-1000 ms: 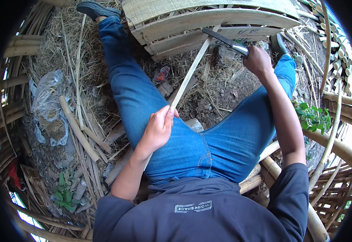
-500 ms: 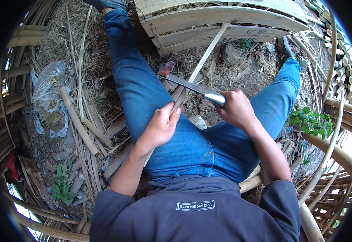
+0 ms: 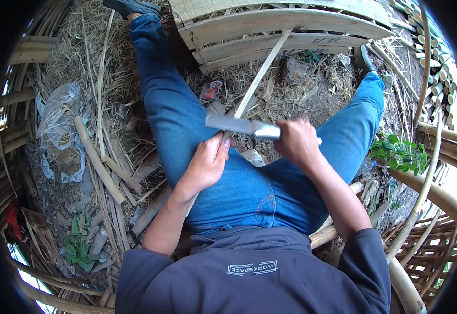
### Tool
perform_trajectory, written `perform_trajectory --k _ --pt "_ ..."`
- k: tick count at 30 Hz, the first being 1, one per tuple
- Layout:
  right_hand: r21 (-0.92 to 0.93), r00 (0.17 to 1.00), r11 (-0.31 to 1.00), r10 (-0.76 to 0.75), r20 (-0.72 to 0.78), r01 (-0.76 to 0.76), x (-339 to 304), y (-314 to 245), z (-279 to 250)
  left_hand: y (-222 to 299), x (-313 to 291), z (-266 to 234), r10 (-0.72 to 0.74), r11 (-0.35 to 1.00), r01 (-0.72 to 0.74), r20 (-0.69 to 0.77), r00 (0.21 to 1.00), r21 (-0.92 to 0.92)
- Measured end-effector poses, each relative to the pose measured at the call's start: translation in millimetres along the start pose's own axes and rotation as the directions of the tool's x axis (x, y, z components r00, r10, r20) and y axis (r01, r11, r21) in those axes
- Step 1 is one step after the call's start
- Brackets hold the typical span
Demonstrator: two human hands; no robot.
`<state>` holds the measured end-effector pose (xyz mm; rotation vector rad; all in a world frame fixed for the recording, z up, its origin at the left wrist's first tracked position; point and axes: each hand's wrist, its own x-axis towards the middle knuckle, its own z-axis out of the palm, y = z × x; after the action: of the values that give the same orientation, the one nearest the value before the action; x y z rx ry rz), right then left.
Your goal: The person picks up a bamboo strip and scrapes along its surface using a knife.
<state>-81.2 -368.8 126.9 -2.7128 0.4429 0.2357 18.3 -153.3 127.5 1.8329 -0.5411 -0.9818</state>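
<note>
A long, thin bamboo strip (image 3: 263, 69) slants from the wooden crate down between my legs and on under my left forearm. My left hand (image 3: 208, 162) is closed round it above my thigh, thumb along the strip. In my right hand (image 3: 298, 141) is the handle of a large knife (image 3: 230, 124), its broad metal blade pointing left. That blade crosses the strip just beyond my left fingers and is blurred by motion. Whether the edge touches the strip, I cannot tell.
A slatted wooden crate (image 3: 281, 26) stands ahead between my feet. Cut bamboo pieces (image 3: 99, 159) and a clear plastic bag (image 3: 61, 115) lie at left on straw-covered ground. Bamboo poles (image 3: 443, 89) are stacked at far right, near a leafy plant (image 3: 400, 154).
The knife blade has turned from slanting to nearly level and moved nearer my left hand. My right hand has shifted slightly down and left. My left hand keeps its hold on the strip.
</note>
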Motion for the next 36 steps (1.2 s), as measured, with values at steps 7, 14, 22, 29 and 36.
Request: perform_trajectory --k 7,14,22,29,36 --pt "-0.020 1.000 1.000 0.013 -0.003 -0.013 6.3 4.6 -1.8 -2.4 1.6 1.1 0.029 1.000 -0.028 -0.018 0.999 0.013" --pt "-0.084 0.996 0.993 -0.082 -0.033 0.079 6.6 5.7 0.6 1.0 0.9 -1.1 0.009 0.999 -0.009 -0.010 1.000 0.035" --pt "-0.099 0.997 0.994 -0.045 0.065 0.051 15.2 6.2 -8.6 1.0 0.2 -0.1 0.000 1.000 0.000 -0.011 1.000 -0.001" --pt "-0.063 0.994 0.997 0.044 0.098 -0.038 18.4 10.7 -22.7 -2.0 2.3 1.9 -0.010 1.000 0.010 0.007 1.000 -0.002" --pt "-0.085 0.997 0.995 0.050 0.067 -0.044 34.8 18.6 -29.9 0.2 3.3 -2.0 -0.034 0.999 0.034 -0.003 0.999 -0.004"
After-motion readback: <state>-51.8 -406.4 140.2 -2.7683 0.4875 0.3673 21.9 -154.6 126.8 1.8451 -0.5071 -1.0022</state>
